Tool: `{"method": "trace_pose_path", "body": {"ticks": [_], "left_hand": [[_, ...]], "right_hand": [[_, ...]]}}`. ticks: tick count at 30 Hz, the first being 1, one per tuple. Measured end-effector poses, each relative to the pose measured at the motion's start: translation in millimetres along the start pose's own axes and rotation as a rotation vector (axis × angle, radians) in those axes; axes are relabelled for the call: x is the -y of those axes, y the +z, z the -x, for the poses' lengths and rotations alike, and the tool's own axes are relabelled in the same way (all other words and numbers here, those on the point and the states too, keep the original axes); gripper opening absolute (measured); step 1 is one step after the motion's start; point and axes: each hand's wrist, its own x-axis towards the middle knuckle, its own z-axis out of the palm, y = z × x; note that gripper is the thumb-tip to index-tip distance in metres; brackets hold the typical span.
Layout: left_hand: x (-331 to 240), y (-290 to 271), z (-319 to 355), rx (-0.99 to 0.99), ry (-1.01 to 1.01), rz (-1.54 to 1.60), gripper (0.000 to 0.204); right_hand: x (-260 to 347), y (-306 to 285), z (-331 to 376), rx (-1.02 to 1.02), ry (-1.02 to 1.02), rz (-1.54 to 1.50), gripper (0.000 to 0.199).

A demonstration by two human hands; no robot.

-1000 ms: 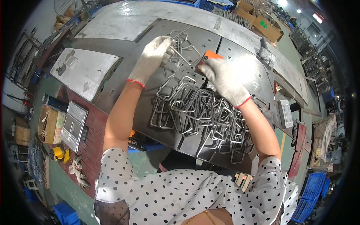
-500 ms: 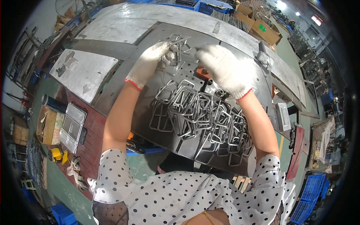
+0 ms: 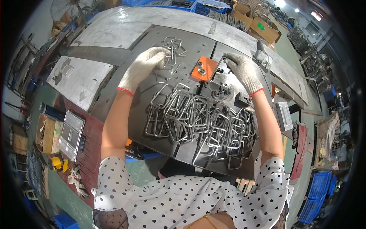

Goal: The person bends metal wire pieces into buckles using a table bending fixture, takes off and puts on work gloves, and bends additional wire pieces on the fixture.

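Observation:
My left hand (image 3: 146, 65), in a white knit glove with a red cuff, has its fingers closed on a bent metal wire frame (image 3: 172, 58) beside a few similar ones. Further right, my gloved right hand (image 3: 243, 71) pinches another thin bent wire frame (image 3: 217, 71), partly hidden by the fingers. Between the hands an orange block (image 3: 206, 65) with bolts is fixed to the grey metal table (image 3: 141, 118). Closer to me lies a tangled heap of rectangular wire frames (image 3: 198, 114).
Right of the heap stands a dark block (image 3: 241, 100) on the table, near several round fittings (image 3: 221, 91). A grey tool (image 3: 261, 55) lies at the far right. Left are a pale metal plate (image 3: 80, 82), a silver tray (image 3: 71, 133) and a cardboard box (image 3: 48, 133).
My right hand has moved right, uncovering the orange block, and now shows a wire frame in its fingers. My left hand has shifted slightly left and down.

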Motion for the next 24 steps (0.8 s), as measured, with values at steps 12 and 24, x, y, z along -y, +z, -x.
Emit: {"method": "trace_pose_path", "body": {"ticks": [12, 24], "left_hand": [[-4, 9, 2, -0.009, -0.038, -0.095, 0.031], [6, 7, -1, -0.013, -0.044, -0.099, 0.038]], "right_hand": [[-34, 15, 10, 0.060, 0.026, 0.284, 0.040], [104, -10, 223, 0.308, -0.916, 0.023, 0.045]]}}
